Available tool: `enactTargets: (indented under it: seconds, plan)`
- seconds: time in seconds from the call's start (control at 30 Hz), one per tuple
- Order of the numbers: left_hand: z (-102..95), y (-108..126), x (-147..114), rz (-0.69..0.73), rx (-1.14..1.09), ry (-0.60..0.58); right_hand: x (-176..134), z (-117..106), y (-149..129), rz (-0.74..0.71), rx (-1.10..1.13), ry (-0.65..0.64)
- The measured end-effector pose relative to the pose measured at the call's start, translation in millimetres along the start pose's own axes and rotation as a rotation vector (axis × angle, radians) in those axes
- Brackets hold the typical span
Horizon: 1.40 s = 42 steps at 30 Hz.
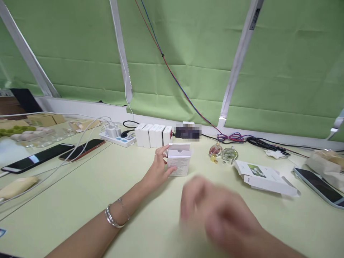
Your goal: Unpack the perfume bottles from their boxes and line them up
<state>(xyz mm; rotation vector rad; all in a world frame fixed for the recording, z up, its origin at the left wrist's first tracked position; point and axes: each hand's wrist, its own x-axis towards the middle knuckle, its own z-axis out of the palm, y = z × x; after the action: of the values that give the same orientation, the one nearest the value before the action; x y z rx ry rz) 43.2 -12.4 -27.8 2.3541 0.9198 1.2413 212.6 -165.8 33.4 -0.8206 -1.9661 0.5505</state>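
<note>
A small white carton (180,163) stands upright on the table with its top flap raised. My left hand (161,165) grips it from the left side, thumb on the printed front and fingers behind the edge. My right hand (215,208) is in the air nearer to me, to the right of the carton. It is smeared by motion, so its fingers and anything in them cannot be made out. Beyond it lie a pinkish glass bottle (215,149) and a greenish glass bottle (230,154), with small gold caps (214,158) by them. A flattened white box (264,176) lies to their right.
Several white boxes (153,135) stand in a row at the back, beside a power strip (116,138) with cables. Phones lie at left (37,157) and at far right (319,186). Coiled black cables (264,145) run along the wall. Clear trays (37,137) sit at far left.
</note>
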Motion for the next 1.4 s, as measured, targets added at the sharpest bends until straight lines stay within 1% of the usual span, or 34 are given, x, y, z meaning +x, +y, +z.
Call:
enactTargets:
  seconds: [0.07, 0.1, 0.13, 0.17, 0.2, 0.27, 0.3, 0.33, 0.37, 0.43, 0.5, 0.53, 0.6, 0.67, 0.77, 0.83, 0.93, 1.0, 1.1, 1.17, 1.27, 1.33, 1.37, 1.4]
  plan:
    - [-2.7, 1.1, 0.9, 0.01, -0.012, -0.01, 20.3, 0.2, 31.9, 0.132, 0.049, 0.321]
    - [-4.3, 1.9, 1.4, 0.008, -0.013, -0.017, 26.7, 1.7, 51.8, 0.222, 0.082, 0.448]
    - [-5.9, 2.6, 2.0, 0.001, -0.016, -0.025, 30.0, 4.0, 72.3, 0.314, 0.101, 0.526]
    - [-7.2, 3.1, 2.4, -0.009, -0.027, -0.035, 30.7, 7.0, 91.7, 0.399, 0.105, 0.531]
    - [-8.3, 3.4, 2.7, -0.025, -0.053, -0.049, 29.2, 10.3, 108.4, 0.444, 0.113, 0.452]
    - [-9.2, 3.3, 2.9, -0.075, -0.133, -0.083, 23.7, 16.5, 130.4, 0.466, 0.14, 0.248]
    - [-9.0, 3.3, 2.7, -0.119, -0.172, -0.095, 21.3, 19.2, 135.2, 0.462, 0.145, 0.17]
    - [-8.5, 3.6, 2.3, -0.168, -0.208, -0.103, 19.6, 21.5, 136.4, 0.462, 0.134, 0.122]
    - [-7.6, 4.3, 1.8, -0.212, -0.241, -0.113, 19.0, 23.7, 134.9, 0.466, 0.105, 0.101]
    - [-4.7, 7.9, 0.2, -0.264, -0.304, -0.155, 20.0, 27.8, 128.0, 0.476, -0.003, 0.12]
    - [-0.1, 14.1, -2.0, -0.28, -0.356, -0.203, 22.1, 32.2, 121.1, 0.466, -0.128, 0.136]
    - [2.8, 17.6, -3.2, -0.294, -0.371, -0.209, 22.8, 34.5, 118.6, 0.454, -0.177, 0.13]
    - [9.1, 23.8, -5.2, -0.348, -0.374, -0.161, 23.2, 38.7, 115.6, 0.442, -0.247, 0.112]
    - [14.6, 26.9, -6.0, -0.395, -0.357, -0.109, 22.3, 41.6, 114.2, 0.457, -0.27, 0.091]
    - [17.0, 22.7, -2.6, -0.438, -0.315, -0.133, 20.0, 42.0, 113.5, 0.482, -0.248, 0.05]
    - [13.3, 13.6, 3.0, -0.452, -0.249, -0.132, 18.1, 40.2, 113.7, 0.455, -0.259, 0.023]
    - [2.0, -6.5, 12.5, -0.49, -0.084, -0.017, 14.9, 36.7, 114.5, 0.404, -0.367, -0.008]
    - [-6.2, -20.4, 15.9, -0.54, 0.023, 0.077, 13.6, 34.6, 114.7, 0.411, -0.436, -0.022]
    - [-13.7, -34.4, 14.8, -0.613, 0.073, 0.164, 13.3, 31.9, 114.3, 0.434, -0.485, -0.03]
    - [-14.4, -36.8, 12.5, -0.634, 0.054, 0.195, 13.3, 30.5, 114.8, 0.441, -0.503, -0.031]
    - [-12.4, -32.1, 11.5, -0.637, 0.024, 0.25, 12.0, 28.4, 120.0, 0.435, -0.533, 0.001]
    - [-12.1, -27.0, 12.6, -0.644, 0.009, 0.285, 11.1, 24.1, 127.2, 0.418, -0.562, 0.061]
    - [-12.6, -24.6, 13.2, -0.632, 0.01, 0.31, 11.4, 19.7, 131.6, 0.401, -0.581, 0.109]
    - [-13.3, -22.3, 13.6, -0.591, 0.021, 0.347, 12.5, 13.2, 136.3, 0.376, -0.602, 0.17]
